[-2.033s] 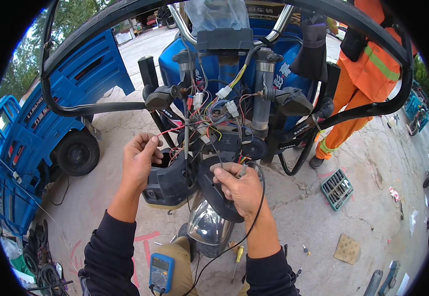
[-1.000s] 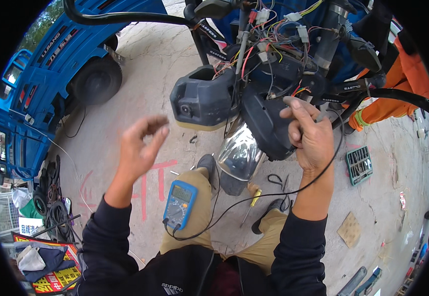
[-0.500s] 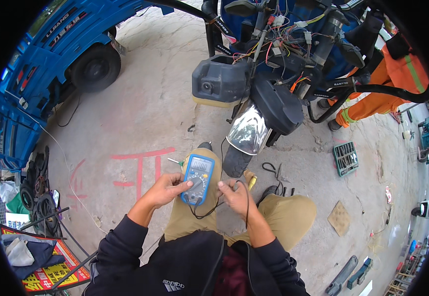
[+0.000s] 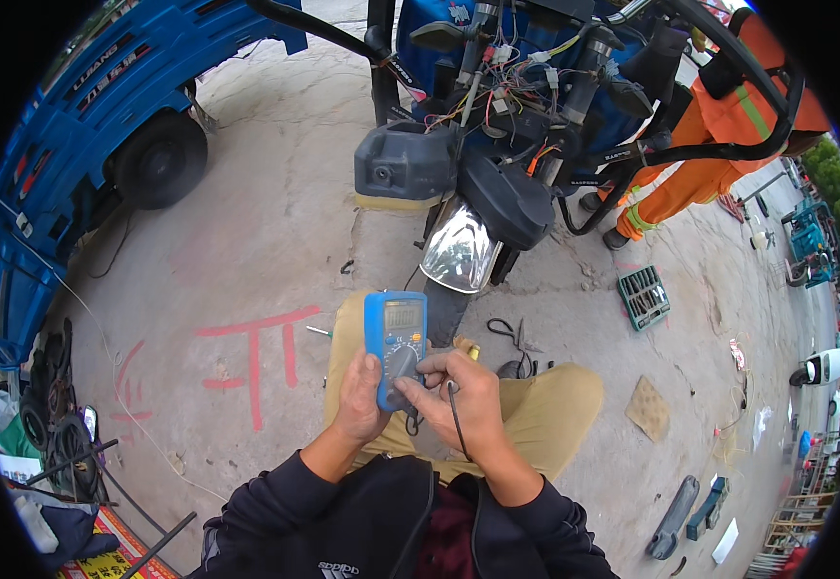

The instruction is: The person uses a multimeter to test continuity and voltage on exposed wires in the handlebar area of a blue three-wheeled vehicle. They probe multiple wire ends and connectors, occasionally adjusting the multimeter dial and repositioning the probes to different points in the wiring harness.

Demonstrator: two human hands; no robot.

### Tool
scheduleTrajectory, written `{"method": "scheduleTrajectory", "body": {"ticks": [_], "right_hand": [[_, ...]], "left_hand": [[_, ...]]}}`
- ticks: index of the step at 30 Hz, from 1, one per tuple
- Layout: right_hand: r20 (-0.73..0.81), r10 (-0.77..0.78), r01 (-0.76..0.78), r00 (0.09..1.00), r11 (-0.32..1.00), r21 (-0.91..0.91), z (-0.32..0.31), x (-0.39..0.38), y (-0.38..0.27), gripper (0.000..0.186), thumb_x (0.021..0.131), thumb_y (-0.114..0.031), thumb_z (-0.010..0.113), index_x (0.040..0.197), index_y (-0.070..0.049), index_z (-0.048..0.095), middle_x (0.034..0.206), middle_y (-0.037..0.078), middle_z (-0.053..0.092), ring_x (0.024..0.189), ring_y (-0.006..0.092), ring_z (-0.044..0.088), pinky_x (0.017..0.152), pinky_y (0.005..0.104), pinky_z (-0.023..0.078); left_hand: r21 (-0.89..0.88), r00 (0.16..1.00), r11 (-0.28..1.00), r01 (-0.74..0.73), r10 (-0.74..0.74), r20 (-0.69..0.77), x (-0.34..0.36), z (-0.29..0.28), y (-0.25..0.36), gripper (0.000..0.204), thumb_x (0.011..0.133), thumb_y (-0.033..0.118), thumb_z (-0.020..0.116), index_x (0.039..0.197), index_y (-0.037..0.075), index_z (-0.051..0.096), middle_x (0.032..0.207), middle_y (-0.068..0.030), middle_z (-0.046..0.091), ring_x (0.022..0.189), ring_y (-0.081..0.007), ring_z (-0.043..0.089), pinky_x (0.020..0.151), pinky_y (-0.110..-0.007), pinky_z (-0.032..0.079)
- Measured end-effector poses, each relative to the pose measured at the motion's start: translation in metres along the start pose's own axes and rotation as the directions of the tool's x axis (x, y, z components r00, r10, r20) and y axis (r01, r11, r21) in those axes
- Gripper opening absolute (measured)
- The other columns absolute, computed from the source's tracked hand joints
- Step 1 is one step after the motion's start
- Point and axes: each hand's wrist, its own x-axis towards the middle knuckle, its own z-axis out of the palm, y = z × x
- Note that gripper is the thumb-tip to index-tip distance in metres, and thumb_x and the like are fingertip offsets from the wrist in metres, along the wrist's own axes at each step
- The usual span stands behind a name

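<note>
A blue-rimmed multimeter (image 4: 374, 333) with a lit-looking grey display is tilted up above my knee. My left hand (image 4: 357, 403) grips its lower left side, fingers behind the case. From the right, my right hand (image 4: 466, 398) has its thumb and fingers closed about the rotary dial (image 4: 404, 363). A dark test lead (image 4: 458, 425) runs across that right hand; its far end is hidden. Just beyond stands the front of a three-wheeled vehicle, with a chrome mudguard (image 4: 461, 249) and a bundle of exposed coloured wires (image 4: 502, 82).
A blue cargo vehicle (image 4: 72, 106) stands at the far left. Someone in orange workwear (image 4: 700, 135) is at the far right. On the concrete lie a green socket set case (image 4: 644, 297), a brown cardboard piece (image 4: 649, 409), and dark-handled cutters (image 4: 505, 331) near my foot.
The multimeter has come up off my knee and stands more upright. My right hand has moved left onto its dial, and my left hand has shifted down around its side.
</note>
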Motion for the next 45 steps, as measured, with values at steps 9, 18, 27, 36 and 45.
{"method": "scheduleTrajectory", "body": {"ticks": [9, 18, 27, 36, 45], "right_hand": [[0.205, -0.381, 0.423, 0.902, 0.877, -0.228, -0.048, 0.002, -0.011, 0.040, 0.077, -0.015, 0.089, 0.112, -0.009, 0.069, 0.092, 0.004, 0.064, 0.069, 0.0210, 0.068, 0.057, 0.0333, 0.051], [0.112, -0.296, 0.296, 0.949, 0.955, 0.014, -0.052, -0.010, -0.020, 0.036, 0.074, 0.000, 0.087, 0.107, -0.007, 0.074, 0.081, 0.005, 0.065, 0.057, 0.0139, 0.056, 0.051, 0.0293, 0.042], [0.059, -0.392, 0.391, 0.918, 0.920, 0.037, -0.055, -0.016, -0.028, 0.036, 0.076, 0.000, 0.087, 0.108, -0.002, 0.073, 0.084, 0.006, 0.066, 0.053, 0.0073, 0.052, 0.048, 0.0232, 0.038], [0.317, -0.558, 0.642, 0.767, 0.663, -0.385, -0.055, -0.015, -0.033, 0.033, 0.075, -0.012, 0.089, 0.100, -0.006, 0.068, 0.093, 0.008, 0.066, 0.063, 0.0238, 0.066, 0.050, 0.0339, 0.050], [0.176, 0.038, -0.028, 0.984, 0.998, -0.060, -0.030, -0.014, -0.046, 0.030, 0.096, -0.015, 0.071, 0.074, 0.003, 0.063, 0.065, 0.020, 0.062, 0.053, 0.0304, 0.053, 0.054, 0.0387, 0.045]], "left_hand": [[-0.068, 0.982, 0.980, 0.188, -0.185, 0.047, -0.011, 0.021, 0.009, 0.070, 0.111, 0.058, 0.028, 0.146, 0.001, 0.049, 0.130, -0.0179, 0.065, 0.111, -0.0269, 0.069, 0.093, -0.042, 0.059], [-0.312, 0.950, 0.900, 0.303, -0.262, 0.168, -0.031, 0.026, 0.019, 0.077, 0.109, 0.063, 0.021, 0.148, 0.002, 0.047, 0.129, -0.0210, 0.064, 0.101, -0.0317, 0.072, 0.082, -0.045, 0.063], [-0.325, 0.953, 0.905, 0.275, -0.212, 0.217, -0.039, 0.033, 0.027, 0.077, 0.110, 0.061, 0.022, 0.148, -0.002, 0.044, 0.132, -0.0215, 0.063, 0.107, -0.0325, 0.071, 0.089, -0.046, 0.062], [0.204, 0.973, 0.974, 0.094, -0.134, 0.190, -0.037, 0.036, 0.041, 0.057, 0.114, 0.041, 0.030, 0.148, -0.003, 0.043, 0.135, -0.0175, 0.061, 0.119, -0.0241, 0.064, 0.102, -0.037, 0.053], [0.372, 0.993, 0.925, -0.084, 0.046, 0.110, -0.033, 0.030, 0.030, 0.060, 0.114, 0.042, 0.028, 0.149, -0.004, 0.042, 0.136, -0.0185, 0.061, 0.119, -0.0253, 0.064, 0.103, -0.037, 0.052]]}}
